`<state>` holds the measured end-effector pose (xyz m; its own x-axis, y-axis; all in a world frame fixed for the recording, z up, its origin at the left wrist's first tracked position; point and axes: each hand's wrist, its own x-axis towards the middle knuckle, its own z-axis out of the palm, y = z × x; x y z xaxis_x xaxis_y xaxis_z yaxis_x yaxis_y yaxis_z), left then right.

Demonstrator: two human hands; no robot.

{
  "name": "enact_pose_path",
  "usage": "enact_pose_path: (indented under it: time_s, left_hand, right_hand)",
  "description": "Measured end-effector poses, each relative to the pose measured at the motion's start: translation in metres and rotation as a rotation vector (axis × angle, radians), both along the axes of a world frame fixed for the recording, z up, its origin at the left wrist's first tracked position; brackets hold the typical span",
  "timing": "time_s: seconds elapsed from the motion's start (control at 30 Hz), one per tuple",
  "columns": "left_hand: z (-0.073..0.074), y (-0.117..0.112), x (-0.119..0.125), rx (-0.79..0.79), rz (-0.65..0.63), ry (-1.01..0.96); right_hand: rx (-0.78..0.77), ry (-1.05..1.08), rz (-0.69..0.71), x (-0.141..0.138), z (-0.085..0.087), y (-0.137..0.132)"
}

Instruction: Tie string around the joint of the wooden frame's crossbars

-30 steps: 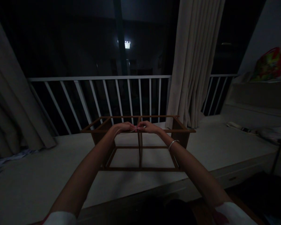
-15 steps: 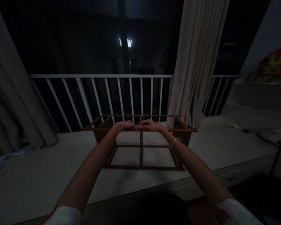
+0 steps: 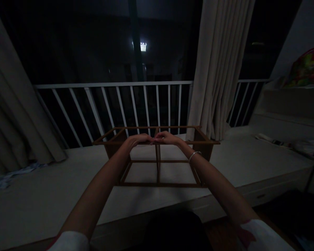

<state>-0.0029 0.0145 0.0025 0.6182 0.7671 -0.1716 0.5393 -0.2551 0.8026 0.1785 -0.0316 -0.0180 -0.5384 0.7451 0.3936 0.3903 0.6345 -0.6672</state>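
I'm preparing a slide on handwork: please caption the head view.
Left hand and right hand meet at the top of a brown frame, in front of a white railing.

Slim silvery bangle [image 3: 194, 153] on the right arm [image 3: 217, 181]

The bangle is a thin ring circling the arm just behind the bare right hand [image 3: 167, 138]. Farther up the arm from the bangle, the right sleeve [image 3: 267, 237] is white, with a dark red patch [image 3: 248, 235] near its edge. Well left of and below the bangle, the left sleeve [image 3: 72, 241] is also white, with dark red along its outer side.
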Motion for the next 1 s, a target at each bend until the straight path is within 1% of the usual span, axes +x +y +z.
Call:
enact_pose_path:
  time_s: [0.1, 0.17, 0.3, 0.43, 0.63, 0.83, 1.0]
  left_hand:
    - [-0.002, -0.001, 0.000, -0.050, -0.014, -0.014]
    - [-0.002, -0.001, 0.001, -0.049, -0.007, -0.017]
    - [-0.001, -0.003, 0.002, -0.051, -0.047, -0.006]
    - [0.000, -0.005, 0.003, -0.061, -0.039, 0.000]
    - [0.000, -0.005, 0.003, -0.074, -0.025, -0.008]
    - [0.001, -0.005, 0.004, -0.016, -0.080, -0.037]
    - [0.007, -0.016, 0.006, 0.033, -0.045, -0.007]
  right_hand:
    - [-0.003, 0.008, 0.004, 0.000, 0.000, 0.000]
    - [-0.012, 0.014, 0.009, 0.000, 0.000, 0.000]
    - [-0.048, 0.026, 0.025, 0.001, 0.000, 0.002]
    - [-0.084, 0.045, -0.013, 0.001, 0.001, 0.001]
    - [-0.189, 0.081, -0.049, -0.005, 0.005, -0.005]
    - [-0.132, 0.108, -0.083, -0.006, 0.002, -0.003]
    - [-0.099, 0.115, -0.096, -0.003, 0.000, 0.002]
